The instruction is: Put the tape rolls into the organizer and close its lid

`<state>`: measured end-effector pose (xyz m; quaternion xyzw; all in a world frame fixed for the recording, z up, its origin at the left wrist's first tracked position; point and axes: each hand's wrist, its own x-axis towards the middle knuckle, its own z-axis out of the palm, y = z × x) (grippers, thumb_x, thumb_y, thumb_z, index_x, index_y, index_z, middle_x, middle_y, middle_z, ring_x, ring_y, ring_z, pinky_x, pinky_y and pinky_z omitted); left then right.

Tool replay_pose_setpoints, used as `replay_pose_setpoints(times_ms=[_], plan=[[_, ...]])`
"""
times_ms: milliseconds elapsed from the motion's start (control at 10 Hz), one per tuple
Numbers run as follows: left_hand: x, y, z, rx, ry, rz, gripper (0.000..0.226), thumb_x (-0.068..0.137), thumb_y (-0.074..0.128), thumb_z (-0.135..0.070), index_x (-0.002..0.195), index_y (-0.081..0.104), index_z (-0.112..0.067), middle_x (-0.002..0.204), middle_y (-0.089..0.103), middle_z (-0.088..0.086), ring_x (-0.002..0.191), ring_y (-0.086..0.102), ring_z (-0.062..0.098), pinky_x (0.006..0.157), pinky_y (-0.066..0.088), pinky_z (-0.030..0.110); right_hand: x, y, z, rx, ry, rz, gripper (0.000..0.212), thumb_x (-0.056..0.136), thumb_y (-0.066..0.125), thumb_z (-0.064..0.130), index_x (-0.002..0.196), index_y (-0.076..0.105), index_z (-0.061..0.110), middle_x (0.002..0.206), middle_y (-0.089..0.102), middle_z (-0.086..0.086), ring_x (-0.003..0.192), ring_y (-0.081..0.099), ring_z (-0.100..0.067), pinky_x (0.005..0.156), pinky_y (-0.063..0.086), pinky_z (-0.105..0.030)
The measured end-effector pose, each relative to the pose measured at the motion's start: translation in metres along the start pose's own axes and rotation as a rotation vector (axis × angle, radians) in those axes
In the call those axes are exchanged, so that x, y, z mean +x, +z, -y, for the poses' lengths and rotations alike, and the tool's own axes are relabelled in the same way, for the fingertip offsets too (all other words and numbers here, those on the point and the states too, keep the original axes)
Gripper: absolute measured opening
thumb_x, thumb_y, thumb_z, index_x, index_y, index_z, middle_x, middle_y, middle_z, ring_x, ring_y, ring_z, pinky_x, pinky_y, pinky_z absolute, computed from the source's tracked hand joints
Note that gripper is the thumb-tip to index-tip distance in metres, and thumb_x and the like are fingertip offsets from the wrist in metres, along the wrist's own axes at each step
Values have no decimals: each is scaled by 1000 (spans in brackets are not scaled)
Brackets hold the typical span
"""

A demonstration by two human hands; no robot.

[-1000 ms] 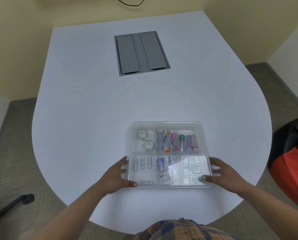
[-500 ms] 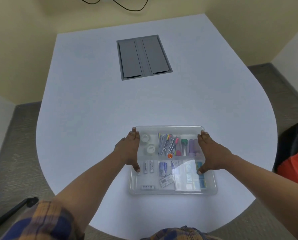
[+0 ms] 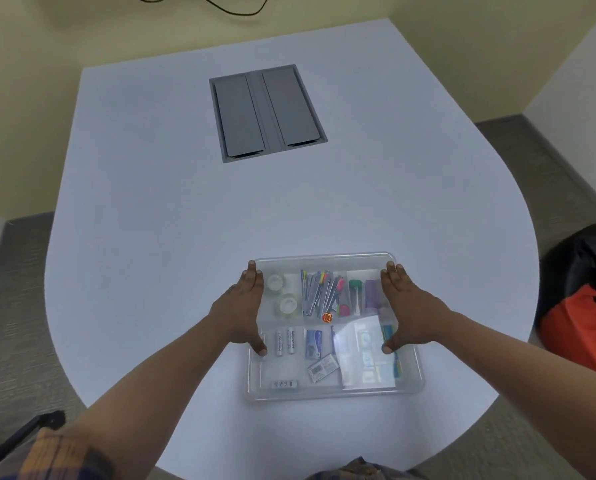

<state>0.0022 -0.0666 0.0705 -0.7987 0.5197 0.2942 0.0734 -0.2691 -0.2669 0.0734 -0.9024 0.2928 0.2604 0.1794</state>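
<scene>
the clear plastic organizer (image 3: pixel 334 389) sits at the near edge of the white table (image 3: pixel 172 220), a little right of centre, its long axis running left to right across that edge. the lid (image 3: pixel 324 261) looks already down over it, and the two tape rolls (image 3: pixel 282 294) lie flat in the far-left compartment, one behind the other, holes facing up.

the left hand (image 3: pixel 243 310) lies flat along the left side of the lid, fingers spread forward toward the far-left corner, thumb on the near half. the right hand (image 3: pixel 405 308) mirrors it on the right side. both are open and pressing down, gripping nothing.

the box is probably light and thin-walled, so the lid should flex in the middle and seat best when pushed near its rim and corners. the smooth plastic may slide on the table under an uneven push. whether the lid has fully clicked shut along the near edge cannot be told.
</scene>
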Motion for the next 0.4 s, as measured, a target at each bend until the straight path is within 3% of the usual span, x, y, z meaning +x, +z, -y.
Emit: replay_pose_setpoints(times_ms=[100, 200, 400], plan=[[-1, 1, -2, -26, 2, -6, 158, 44, 91, -53, 149, -18, -6, 155, -32, 11, 149, -10, 26, 120, 14, 40, -4, 0, -2, 17, -24, -12, 146, 61, 75, 70, 147, -22, 2, 157, -30, -14, 145, -26, -26, 116, -6, -31], [-3, 1, 0, -3, -5, -17, 157, 44, 90, -56, 150, -16, -8, 157, -28, 10, 148, -12, 28, 121, 9, 43, -5, 0, -4, 34, -29, -34, 146, 61, 77, 68, 148, -19, 2, 157, -28, -14, 146, -24, -27, 116, -8, -31], [-12, 0, -11, -72, -13, -31, 153, 46, 89, -56, 151, -13, -10, 160, -21, 11, 148, -13, 27, 121, 7, 41, -12, 2, 7, 112, -41, -92, 140, 60, 79, 66, 152, -10, 10, 157, -26, -1, 143, -26, -16, 119, 2, -33]])
